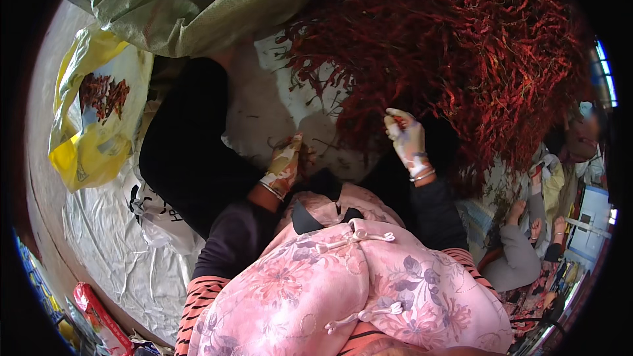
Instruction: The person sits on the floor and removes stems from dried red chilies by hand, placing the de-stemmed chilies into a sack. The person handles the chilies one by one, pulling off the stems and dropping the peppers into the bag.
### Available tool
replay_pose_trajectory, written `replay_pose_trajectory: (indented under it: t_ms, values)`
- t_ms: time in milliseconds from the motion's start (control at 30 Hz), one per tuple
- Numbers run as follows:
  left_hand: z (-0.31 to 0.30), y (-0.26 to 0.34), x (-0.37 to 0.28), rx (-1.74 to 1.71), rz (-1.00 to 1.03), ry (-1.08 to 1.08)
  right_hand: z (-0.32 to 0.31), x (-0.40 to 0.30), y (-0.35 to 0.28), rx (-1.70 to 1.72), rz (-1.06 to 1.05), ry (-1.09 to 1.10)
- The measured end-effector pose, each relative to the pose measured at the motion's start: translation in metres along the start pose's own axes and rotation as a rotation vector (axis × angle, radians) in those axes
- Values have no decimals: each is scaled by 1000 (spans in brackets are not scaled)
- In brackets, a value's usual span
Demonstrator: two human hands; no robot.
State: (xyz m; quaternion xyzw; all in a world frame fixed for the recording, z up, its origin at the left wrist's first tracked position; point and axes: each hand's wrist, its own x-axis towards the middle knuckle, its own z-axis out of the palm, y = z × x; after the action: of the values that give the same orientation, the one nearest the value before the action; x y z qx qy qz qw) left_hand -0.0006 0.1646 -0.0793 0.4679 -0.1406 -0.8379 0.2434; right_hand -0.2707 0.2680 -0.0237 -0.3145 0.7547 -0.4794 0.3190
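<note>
My left hand (284,165), in a stained pale glove, is closed around a few dried red chilli peppers (307,155) with thin stems, low between my legs. To the right, my right hand (406,138) wears a similar glove and is raised at the near edge of a large heap of dried red chillies (474,59). Its fingers curl around something red, apparently chilli; the fingers hide most of it. Loose chillies and stems lie on the pale ground sheet (257,109) beyond my left hand.
A greenish woven sack (207,20) with folded rim lies at the upper left. Below it, a yellow-and-white bag (89,153) stands open with chillies (105,96) inside. A white plastic bag (160,217) lies beside my leg. Another person's grey-clad leg (514,257) is at right.
</note>
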Motion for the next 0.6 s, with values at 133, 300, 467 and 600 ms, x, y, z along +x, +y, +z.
replay_pose_trajectory:
  t_ms: [133,300,467,600]
  values:
    - [-2,14,-13,197,-40,-5,-13,-17,-36,1046,346,-74]
    - [-5,19,-15,119,-32,-109,16,-25,-14,684,621,-148]
    - [-13,12,-12,102,-30,-94,-1,-56,11,417,407,-48]
    - [10,19,-24,199,-112,-16,0,-34,-25,-273,-55,107]
